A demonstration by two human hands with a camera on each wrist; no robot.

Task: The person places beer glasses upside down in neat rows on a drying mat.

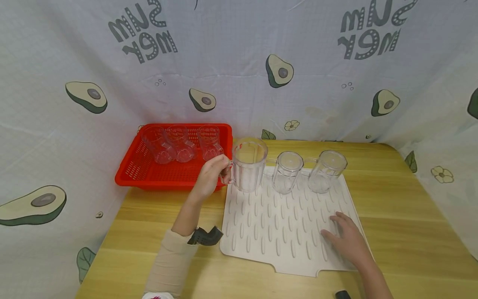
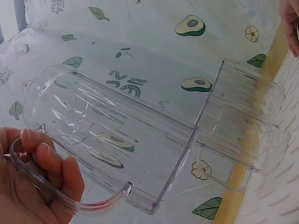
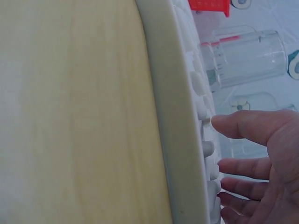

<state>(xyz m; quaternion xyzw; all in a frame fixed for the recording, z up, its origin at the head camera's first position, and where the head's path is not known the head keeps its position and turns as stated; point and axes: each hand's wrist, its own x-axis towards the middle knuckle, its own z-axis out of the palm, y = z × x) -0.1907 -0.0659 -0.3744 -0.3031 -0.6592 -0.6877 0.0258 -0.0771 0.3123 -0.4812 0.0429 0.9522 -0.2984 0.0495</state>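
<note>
My left hand holds a clear ribbed mug by its handle, with the fingers curled through it. The mug stands roughly vertical over the back left of the white ridged drying mat; whether its base touches the mat I cannot tell. To its right, two more clear mugs, a middle one and a right one, stand on the mat with handles toward the left. My right hand is at the mat's right side, fingers loosely spread and holding nothing.
A red plastic basket sits at the back left, with three clear mugs lying tilted inside. The wooden table extends around the mat. Behind it hangs a white curtain printed with avocados. A black strap is on the left forearm.
</note>
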